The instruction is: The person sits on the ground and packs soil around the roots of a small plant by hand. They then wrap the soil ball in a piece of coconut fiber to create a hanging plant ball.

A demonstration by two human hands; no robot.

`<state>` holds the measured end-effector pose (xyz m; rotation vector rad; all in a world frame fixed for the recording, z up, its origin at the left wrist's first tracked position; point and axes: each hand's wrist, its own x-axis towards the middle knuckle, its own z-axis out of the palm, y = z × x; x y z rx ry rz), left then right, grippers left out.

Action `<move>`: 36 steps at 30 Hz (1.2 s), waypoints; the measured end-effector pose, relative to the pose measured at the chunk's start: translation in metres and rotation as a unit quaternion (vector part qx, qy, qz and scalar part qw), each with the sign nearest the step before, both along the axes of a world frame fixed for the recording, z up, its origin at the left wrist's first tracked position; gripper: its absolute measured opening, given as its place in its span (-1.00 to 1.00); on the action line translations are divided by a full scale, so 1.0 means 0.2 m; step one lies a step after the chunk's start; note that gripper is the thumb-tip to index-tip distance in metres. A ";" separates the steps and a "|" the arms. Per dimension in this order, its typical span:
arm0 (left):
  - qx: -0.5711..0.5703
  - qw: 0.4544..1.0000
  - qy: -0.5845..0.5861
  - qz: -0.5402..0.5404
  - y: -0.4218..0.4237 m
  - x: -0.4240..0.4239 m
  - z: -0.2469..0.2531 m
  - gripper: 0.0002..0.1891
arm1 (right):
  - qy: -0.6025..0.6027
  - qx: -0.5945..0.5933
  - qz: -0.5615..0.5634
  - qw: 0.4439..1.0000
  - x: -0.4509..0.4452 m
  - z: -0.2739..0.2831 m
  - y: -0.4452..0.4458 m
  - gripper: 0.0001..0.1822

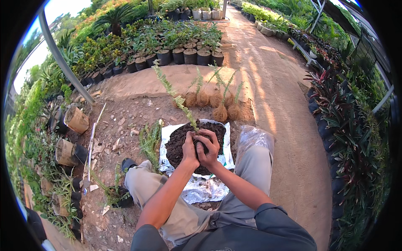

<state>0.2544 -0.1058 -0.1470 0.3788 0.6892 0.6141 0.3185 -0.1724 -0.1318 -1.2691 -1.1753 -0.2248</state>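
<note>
My left hand and my right hand are cupped together around a dark soil ball at the base of a fern. The fern's long frond rises from between my fingers and leans away to the left. My palms hide much of the ball. Beneath them, a mound of dark potting soil lies on a white and silver plastic sheet. Beyond the soil stand several fern plantlets with roots wrapped in brown fibre balls.
Loose fern fronds lie left of the sheet, and a small potted fern is by my left knee. A clear plastic bag sits at my right knee. Black nursery bags with plants line the back; a concrete path runs along the right.
</note>
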 end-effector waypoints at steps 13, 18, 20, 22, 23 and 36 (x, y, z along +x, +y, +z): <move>0.149 0.988 0.016 0.026 0.00 0.08 0.06 -0.64 | 0.320 -0.016 0.013 0.947 0.08 -0.06 0.07 -0.77; 0.192 0.974 0.049 0.108 -0.02 0.10 -0.01 -0.62 | 0.185 -0.056 -0.009 0.981 0.04 0.00 0.06 -0.72; 0.156 0.979 0.073 0.112 -0.04 0.09 0.01 -0.69 | 0.112 -0.044 -0.028 0.992 0.02 0.02 0.04 -0.76; 0.141 0.982 0.067 0.104 -0.04 0.08 -0.04 -0.74 | 0.147 -0.047 -0.023 0.988 0.00 -0.03 0.04 -0.80; 0.134 0.984 0.064 0.100 -0.04 0.08 -0.06 -0.75 | 0.164 -0.048 -0.020 0.985 -0.01 -0.06 0.04 -0.82; 0.020 0.996 -0.067 -0.062 0.06 -0.04 0.17 -0.44 | 0.160 -0.089 0.038 0.982 0.11 0.01 0.01 -0.62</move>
